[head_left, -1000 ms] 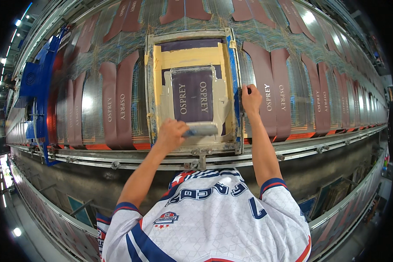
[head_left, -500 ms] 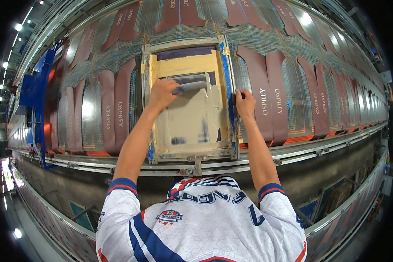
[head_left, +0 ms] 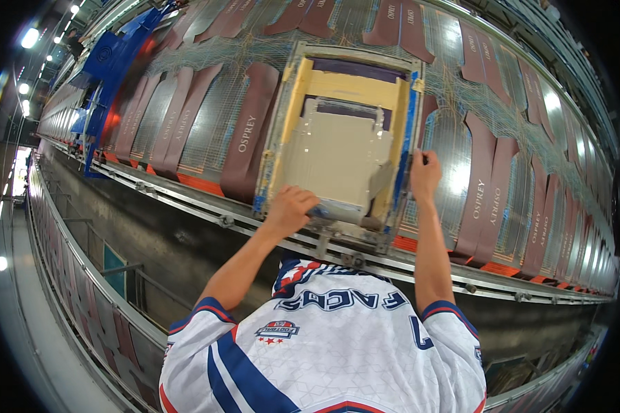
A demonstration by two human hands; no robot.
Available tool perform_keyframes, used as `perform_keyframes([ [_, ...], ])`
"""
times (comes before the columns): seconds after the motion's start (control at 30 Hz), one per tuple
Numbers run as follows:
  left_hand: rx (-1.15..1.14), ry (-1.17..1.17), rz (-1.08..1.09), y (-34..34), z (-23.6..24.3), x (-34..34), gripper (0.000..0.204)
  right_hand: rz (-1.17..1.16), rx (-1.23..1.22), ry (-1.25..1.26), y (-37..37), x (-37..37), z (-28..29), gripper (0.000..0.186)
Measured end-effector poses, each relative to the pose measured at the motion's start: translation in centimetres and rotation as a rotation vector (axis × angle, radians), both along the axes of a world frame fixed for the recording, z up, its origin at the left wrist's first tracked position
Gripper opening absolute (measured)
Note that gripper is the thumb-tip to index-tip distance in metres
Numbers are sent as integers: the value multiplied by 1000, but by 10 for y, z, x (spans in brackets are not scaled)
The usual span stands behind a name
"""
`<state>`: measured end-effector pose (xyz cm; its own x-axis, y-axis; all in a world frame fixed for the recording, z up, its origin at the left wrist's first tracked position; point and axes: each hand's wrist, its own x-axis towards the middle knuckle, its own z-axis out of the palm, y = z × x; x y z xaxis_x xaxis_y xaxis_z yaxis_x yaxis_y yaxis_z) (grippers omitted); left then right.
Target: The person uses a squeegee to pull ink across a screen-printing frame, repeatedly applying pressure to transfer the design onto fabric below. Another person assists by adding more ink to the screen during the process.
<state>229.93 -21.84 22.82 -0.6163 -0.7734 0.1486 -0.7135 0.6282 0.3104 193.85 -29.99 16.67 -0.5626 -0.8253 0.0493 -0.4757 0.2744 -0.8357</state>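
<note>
A screen-printing frame (head_left: 287, 103) lies tilted on the long table, its mesh spread with beige ink (head_left: 334, 155) and edged with yellow and blue tape. My left hand (head_left: 293, 208) is closed at its near left corner, around the left end of a blue-grey squeegee (head_left: 334, 208) lying low across the near end of the ink; the fingers hide part of it. Against the right rail my right hand (head_left: 426, 175) has curled fingers gripping the frame's edge. A grey, flap-like shape (head_left: 379, 179) stands at the ink's lower right; its kind is unclear.
Rows of maroon cut pieces (head_left: 246, 134) with pale lettering lie along the table both sides. A metal rail (head_left: 224, 220) with clamps runs along the near edge. A blue machine (head_left: 100, 76) stands at the far left. Behind me runs another table (head_left: 117, 323).
My left hand has come from the upper ink area to the frame's near edge, drawing the squeegee toward me. My right hand stays at the right rail. The view has turned.
</note>
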Motion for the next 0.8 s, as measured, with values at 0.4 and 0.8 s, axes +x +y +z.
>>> perform_keyframes([
  [0.4, -21, -62, 11, -9, 6, -10, 34, -41, -182, -259, 19, 14, -11, 25],
  [0.8, 189, -185, -63, -33, 36, -13, 42, -98, -116, -268, 13, 20, 8, 19],
])
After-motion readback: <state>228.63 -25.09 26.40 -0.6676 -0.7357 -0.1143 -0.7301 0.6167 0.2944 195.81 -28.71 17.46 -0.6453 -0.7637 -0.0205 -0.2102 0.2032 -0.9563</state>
